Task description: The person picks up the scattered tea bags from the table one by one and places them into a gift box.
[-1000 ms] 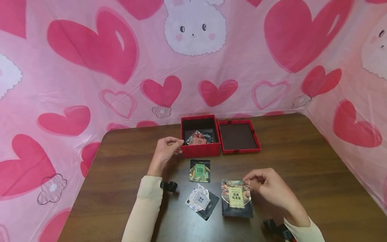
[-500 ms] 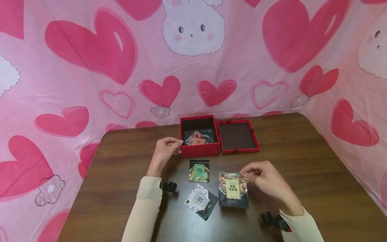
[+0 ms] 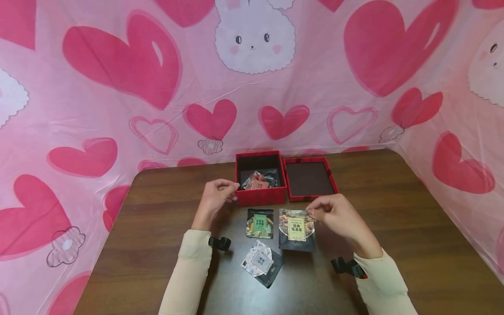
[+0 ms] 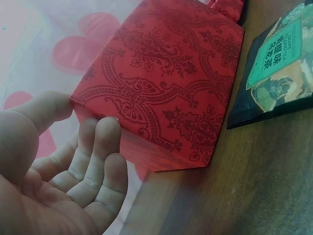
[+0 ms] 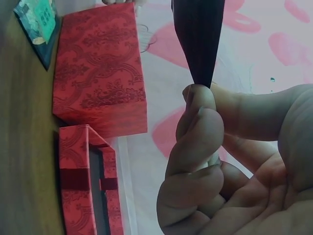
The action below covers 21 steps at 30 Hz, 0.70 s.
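My right hand (image 3: 341, 217) pinches the upper right corner of a black tea sachet (image 3: 297, 230) with a yellow label, held up over the table. In the right wrist view this sachet shows edge-on between thumb and fingers. My left hand (image 3: 218, 193) grips the front left corner of a red patterned box (image 3: 262, 196), thumb at its rim and fingers against the side. Inside the box lie several sachets, a red-labelled sachet (image 3: 258, 181) on top. A green-labelled sachet (image 3: 260, 223) lies in front of the box. Nearer to me, a grey-labelled sachet (image 3: 262, 263) lies tilted.
The box's red lid (image 3: 311, 178) lies inside-up, right of the box. All of it rests on a brown wooden table (image 3: 157, 205). Behind the table hangs a pink cloth (image 3: 244, 92) printed with hearts and rabbit faces.
My right hand has carried the yellow-labelled sachet away from me and slightly left, towards the box. My left hand has stayed at the box corner.
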Each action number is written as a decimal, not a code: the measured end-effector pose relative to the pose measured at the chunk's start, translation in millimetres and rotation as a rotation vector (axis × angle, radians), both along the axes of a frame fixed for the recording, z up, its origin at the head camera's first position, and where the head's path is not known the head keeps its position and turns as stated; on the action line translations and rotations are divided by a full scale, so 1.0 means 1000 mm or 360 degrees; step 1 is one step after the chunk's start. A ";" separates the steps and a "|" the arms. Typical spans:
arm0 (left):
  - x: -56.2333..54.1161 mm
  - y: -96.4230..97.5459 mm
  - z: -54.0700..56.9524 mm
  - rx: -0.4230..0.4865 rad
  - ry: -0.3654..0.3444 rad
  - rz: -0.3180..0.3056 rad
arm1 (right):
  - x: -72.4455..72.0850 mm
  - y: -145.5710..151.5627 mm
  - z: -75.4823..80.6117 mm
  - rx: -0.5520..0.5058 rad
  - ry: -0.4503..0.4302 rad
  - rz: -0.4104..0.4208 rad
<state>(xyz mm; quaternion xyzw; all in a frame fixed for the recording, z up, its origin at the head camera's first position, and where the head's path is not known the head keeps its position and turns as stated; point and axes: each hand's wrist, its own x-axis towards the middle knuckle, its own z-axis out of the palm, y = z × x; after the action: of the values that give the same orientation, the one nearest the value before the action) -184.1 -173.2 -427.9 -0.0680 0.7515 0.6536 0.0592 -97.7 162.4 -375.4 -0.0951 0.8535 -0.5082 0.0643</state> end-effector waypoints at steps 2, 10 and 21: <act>0.000 0.000 0.000 -0.0006 0.0000 -0.0002 | -0.005 -0.001 0.002 -0.0002 -0.0004 -0.0013; 0.001 -0.001 0.000 -0.0026 -0.0034 0.0014 | -0.027 -0.013 0.004 0.0037 -0.0035 -0.0053; 0.000 0.000 0.001 -0.0053 -0.0033 0.0016 | -0.057 -0.029 -0.001 -0.0050 -0.0072 -0.0082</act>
<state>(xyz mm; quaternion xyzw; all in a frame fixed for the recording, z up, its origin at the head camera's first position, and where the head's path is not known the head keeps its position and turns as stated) -183.8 -173.5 -427.1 -0.0796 0.7612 0.6406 0.0626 -154.4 133.2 -376.5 -0.0625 0.8460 -0.5250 0.0690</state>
